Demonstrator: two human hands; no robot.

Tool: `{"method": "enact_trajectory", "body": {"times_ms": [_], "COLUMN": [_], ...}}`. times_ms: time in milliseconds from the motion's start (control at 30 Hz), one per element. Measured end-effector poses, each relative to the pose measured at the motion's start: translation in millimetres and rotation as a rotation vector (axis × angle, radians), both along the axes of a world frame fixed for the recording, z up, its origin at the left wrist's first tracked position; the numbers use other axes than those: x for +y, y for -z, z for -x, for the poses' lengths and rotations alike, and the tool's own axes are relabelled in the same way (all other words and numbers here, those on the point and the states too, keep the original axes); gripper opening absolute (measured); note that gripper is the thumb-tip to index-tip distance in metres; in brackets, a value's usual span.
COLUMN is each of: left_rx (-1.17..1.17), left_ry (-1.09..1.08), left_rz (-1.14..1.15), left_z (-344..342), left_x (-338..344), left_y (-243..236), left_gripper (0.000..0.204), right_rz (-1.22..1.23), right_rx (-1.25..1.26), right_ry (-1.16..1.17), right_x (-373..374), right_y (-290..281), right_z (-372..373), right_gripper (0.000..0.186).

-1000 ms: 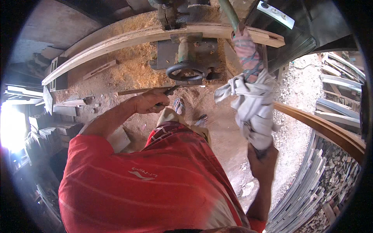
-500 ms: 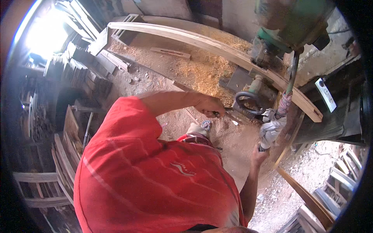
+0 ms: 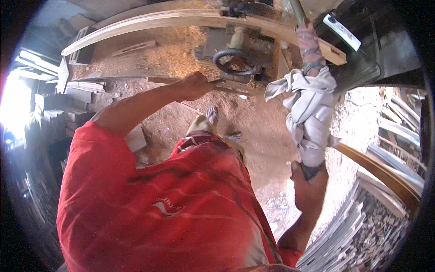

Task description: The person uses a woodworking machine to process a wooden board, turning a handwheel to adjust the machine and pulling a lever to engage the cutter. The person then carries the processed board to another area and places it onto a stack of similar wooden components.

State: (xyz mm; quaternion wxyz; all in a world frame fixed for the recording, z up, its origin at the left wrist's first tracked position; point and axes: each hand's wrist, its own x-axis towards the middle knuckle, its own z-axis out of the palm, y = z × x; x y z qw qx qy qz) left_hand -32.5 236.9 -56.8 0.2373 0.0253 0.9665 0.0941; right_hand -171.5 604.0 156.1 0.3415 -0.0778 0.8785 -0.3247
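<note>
The top edge cuts off the green lever (image 3: 297, 12), its lower part hidden under cloth (image 3: 309, 102).

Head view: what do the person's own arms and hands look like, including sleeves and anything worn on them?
The left hand and right hand are bare, with no gloves, watches or bands visible. The left sleeve is red and short, leaving the forearm uncovered. The right sleeve is also red, mostly hidden.

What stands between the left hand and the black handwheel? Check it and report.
Nothing visible blocks the gap between the left hand and the black handwheel. The dark handle juts from the closed fist toward the right, passing below the wheel in the picture, not across that gap.
</note>
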Motion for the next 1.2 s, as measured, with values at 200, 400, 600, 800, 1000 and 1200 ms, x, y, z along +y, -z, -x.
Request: {"method": "enact_trajectory", "body": {"times_ms": [200,400,600,800,1000,1200], "left_rx": [-0.117,-0.103,-0.163,-0.104,-0.064,0.019], "left_ry": [-0.479,-0.660,-0.917,-0.948,-0.894,-0.902], "left_rz": [-0.384,-0.631,-0.810,-0.877,-0.812,-0.777], "left_z": [-13,-42,-38,-41,-45,-48], "left_x": [-13,-30,-29,-27,-30,-20], "left_y": [13,40,17,23,34,28], "left_gripper": [0.018,0.034,0.035,0.036,0.035,0.033], "right_rz": [0.012,0.037,0.152,0.198,0.479,0.448], "right_rx": [0.066,0.055,0.158,0.409,0.460,0.424], "right_ry": [0.075,0.038,-0.092,-0.154,-0.185,-0.132], "right_x": [-2,8,4,-7,-31,-41], "right_y": [-73,-41,61,188,286,314], "right_z": [-7,-2,4,22,50,56], "right_gripper": [0.047,0.043,0.042,0.049,0.044,0.041]}}
